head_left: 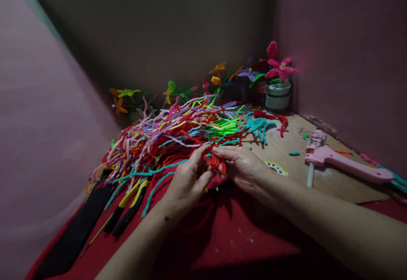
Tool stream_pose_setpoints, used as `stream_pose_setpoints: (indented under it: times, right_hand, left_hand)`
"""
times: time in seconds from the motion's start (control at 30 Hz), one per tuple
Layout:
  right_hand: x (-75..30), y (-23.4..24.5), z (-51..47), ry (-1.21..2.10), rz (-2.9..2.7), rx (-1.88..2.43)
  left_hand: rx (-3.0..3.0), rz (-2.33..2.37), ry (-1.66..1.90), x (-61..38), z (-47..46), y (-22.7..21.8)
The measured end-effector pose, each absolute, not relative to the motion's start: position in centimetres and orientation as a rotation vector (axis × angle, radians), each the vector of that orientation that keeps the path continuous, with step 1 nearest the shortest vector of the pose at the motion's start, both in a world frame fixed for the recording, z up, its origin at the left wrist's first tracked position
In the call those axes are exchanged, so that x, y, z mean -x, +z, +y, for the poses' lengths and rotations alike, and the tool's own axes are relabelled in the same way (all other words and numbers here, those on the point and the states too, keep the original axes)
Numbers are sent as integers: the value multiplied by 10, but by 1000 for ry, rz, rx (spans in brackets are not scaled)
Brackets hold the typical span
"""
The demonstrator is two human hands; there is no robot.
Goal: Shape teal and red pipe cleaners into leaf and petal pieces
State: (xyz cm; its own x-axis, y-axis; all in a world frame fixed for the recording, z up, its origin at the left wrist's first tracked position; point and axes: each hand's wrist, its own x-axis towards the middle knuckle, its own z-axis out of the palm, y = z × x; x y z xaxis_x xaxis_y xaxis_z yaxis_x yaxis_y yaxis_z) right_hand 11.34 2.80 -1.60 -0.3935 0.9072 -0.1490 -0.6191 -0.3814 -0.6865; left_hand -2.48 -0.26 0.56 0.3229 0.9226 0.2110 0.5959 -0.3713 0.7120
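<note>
My left hand (187,180) and my right hand (243,167) meet over the red cloth (241,237) at the middle of the view. Both pinch a bent red pipe cleaner (215,161) between their fingertips. It is folded into small loops. Just beyond the hands lies a big heap of pipe cleaners (178,131) in several colours, spread from the left to the centre.
Yellow-handled pliers (132,203) and a black strip (74,233) lie at the left. A pink glue gun (340,161) rests on the wooden board (318,182) at the right, near a tape roll (276,167). Finished pipe-cleaner flowers (280,68) and a small pot stand along the back wall.
</note>
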Motion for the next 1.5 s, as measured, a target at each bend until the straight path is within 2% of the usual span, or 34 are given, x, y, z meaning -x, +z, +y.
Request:
stream_pose_setpoints:
  times: [0.33,0.8,1.03,1.37,1.5]
  right_hand:
    - [-114,-20,32,1901,-622,651]
    - [-115,-15,28,1828,-677,604]
    - [-114,-14,27,1890,-651,623]
    - [-113,-15,28,1823,-567,691]
    - [-113,-10,25,1808,-579,713]
  left_hand:
    - [-1899,1119,549,29,-4,10]
    - [-1503,1094,629,32,-2,20]
    - [-1319,1003,816,23,2,2]
    - [-1354,984,696,24,-1,7]
    - [-1387,990,774,23,-1,7]
